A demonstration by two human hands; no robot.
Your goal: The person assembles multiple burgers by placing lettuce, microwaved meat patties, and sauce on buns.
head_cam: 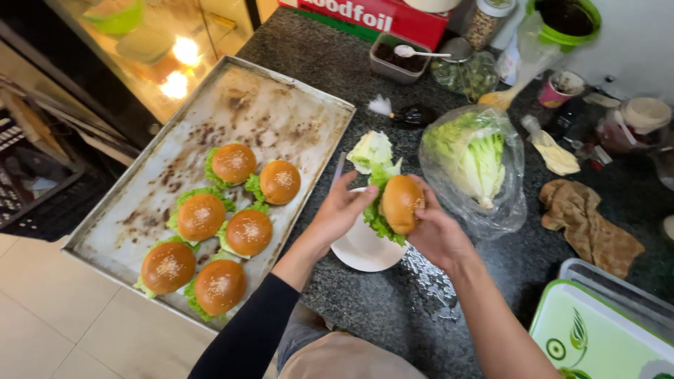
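Both hands hold one burger (399,205) above a white plate (361,251) on the dark speckled counter (365,309). The left hand (338,213), on an arm in a black sleeve, has its fingers pressed against the lettuce side of the burger, and the right hand (437,231) is closed around the bun from the other side, so the burger is clamped between the two. Green lettuce sticks out under the bun. At the near right corner a green and white tray (597,337) lies, with a clear lid (618,288) partly under it. To the left of the plate a big, stained metal sheet (281,112) lies on the counter, and six finished burgers (217,231) with lettuce sit on its near half in pairs. Just behind the held burger, loose lettuce leaves (371,151) lie on the counter. To the right of them a lettuce head (472,158) rests in a clear plastic bag. A brown cloth (590,228) lies crumpled further right. At the far edge stand a small tub with a white spoon (404,56), a red box (372,21), a jar (488,21) and a green bowl (565,21).
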